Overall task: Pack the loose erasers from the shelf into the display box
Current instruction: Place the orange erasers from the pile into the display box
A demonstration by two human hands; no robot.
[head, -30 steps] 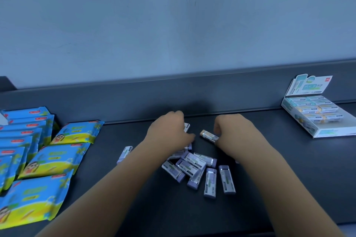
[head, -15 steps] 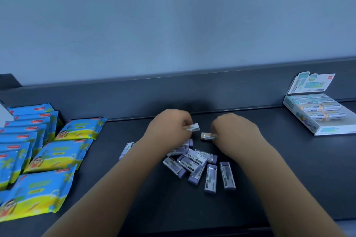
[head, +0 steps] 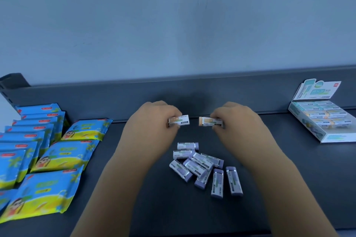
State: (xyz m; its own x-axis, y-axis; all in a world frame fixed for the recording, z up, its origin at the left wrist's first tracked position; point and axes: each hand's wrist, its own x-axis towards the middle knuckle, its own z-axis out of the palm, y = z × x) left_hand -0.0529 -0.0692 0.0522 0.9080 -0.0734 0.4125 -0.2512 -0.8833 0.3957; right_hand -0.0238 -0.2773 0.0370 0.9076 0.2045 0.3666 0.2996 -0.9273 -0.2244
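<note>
My left hand (head: 152, 121) pinches an orange-ended eraser (head: 180, 120) above the dark shelf. My right hand (head: 238, 123) pinches a second orange-ended eraser (head: 209, 121), held level and facing the first with a small gap between them. Below both hands, several purple-ended erasers (head: 206, 167) lie in a loose pile on the shelf. The display box (head: 325, 121) stands at the far right with its lid flap up and rows of erasers inside.
Blue and yellow packets (head: 48, 158) cover the left side of the dark shelf (head: 289, 169). A raised back ledge (head: 115, 92) runs behind everything, with a pale wall above. Bare shelf lies between the pile and the box.
Both hands have lifted off the pile, each raising an orange-ended eraser. The purple pile now shows fully below them. The view has shifted slightly.
</note>
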